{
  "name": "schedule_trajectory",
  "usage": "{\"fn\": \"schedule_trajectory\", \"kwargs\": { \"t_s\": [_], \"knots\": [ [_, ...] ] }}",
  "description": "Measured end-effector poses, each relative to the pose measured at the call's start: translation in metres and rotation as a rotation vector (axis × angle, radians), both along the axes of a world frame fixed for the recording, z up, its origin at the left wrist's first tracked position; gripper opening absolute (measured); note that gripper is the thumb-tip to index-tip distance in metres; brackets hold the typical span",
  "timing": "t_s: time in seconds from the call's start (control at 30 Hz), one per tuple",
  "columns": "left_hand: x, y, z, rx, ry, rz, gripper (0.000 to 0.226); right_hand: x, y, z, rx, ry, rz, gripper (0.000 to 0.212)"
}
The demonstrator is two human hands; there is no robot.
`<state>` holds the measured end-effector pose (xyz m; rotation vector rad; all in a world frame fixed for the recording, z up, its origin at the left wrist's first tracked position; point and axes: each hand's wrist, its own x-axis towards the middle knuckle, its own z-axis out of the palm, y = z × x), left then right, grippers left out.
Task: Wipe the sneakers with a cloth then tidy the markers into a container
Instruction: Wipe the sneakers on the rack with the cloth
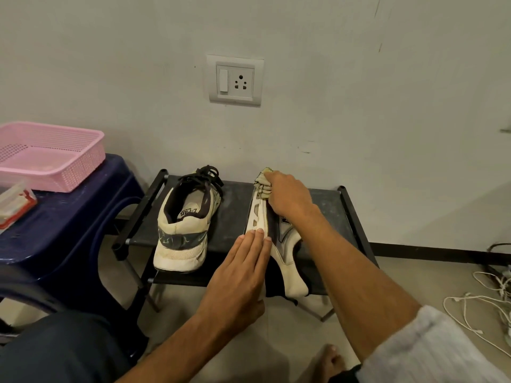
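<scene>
Wipe phase, mid-way at best. Second sneaker (289,244) is tipped on its side on the shoe rack (235,205), sole facing left, toe towards the wall. The first sneaker (182,225) stands upright just beside it, heel towards the camera; can't tell whether it's been wiped.

Marker step not started, as far as I can judge. No markers visible. The pink basket (55,175) sits on the blue stool (69,217), well left of the rack, with a clear box (13,203) next to it; contents unreadable.

Right hand (287,197): arm reaches forward, fingers bunched round the cloth (264,181), holding it against the toe end of the tipped sneaker.

Left hand (243,269): flat, fingers straight and together, fingertips pressing the sole edge mid-shoe. Looks like bracing, not gripping.
</scene>
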<state>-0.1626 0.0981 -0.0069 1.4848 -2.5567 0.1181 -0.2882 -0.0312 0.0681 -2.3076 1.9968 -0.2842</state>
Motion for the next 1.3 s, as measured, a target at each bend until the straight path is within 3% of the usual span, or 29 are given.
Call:
{"fn": "schedule_trajectory", "kwargs": {
  "t_s": [0.2, 0.33, 0.53, 0.83, 1.07, 1.23, 1.3],
  "knots": [
    [0.001, 0.001, 0.0, 0.005, -0.008, 0.016, 0.114, 0.01, 0.026, -0.014, -0.035, -0.044, -0.015, 0.028],
    [0.0, 0.002, -0.001, -0.005, -0.021, 0.013, 0.108, 0.004, 0.026, -0.022, -0.111, -0.042, 0.009, 0.039],
    [0.001, 0.002, -0.003, -0.004, 0.006, 0.01, 0.107, -0.005, -0.007, -0.002, 0.049, -0.19, -0.126, 0.052],
    [0.001, 0.004, -0.007, -0.016, 0.024, 0.017, 0.105, -0.018, -0.015, -0.008, 0.085, -0.388, -0.175, 0.044],
    [0.0, 0.001, -0.005, 0.01, 0.024, 0.044, 0.116, -0.012, 0.006, 0.007, 0.134, -0.216, -0.083, 0.05],
    [-0.001, 0.001, -0.003, 0.017, 0.016, 0.064, 0.115, -0.012, 0.073, 0.01, 0.186, -0.06, 0.066, 0.027],
    [-0.002, 0.003, -0.003, 0.015, 0.01, 0.06, 0.109, -0.015, 0.089, 0.005, 0.166, -0.049, 0.087, 0.028]
  ]
}}
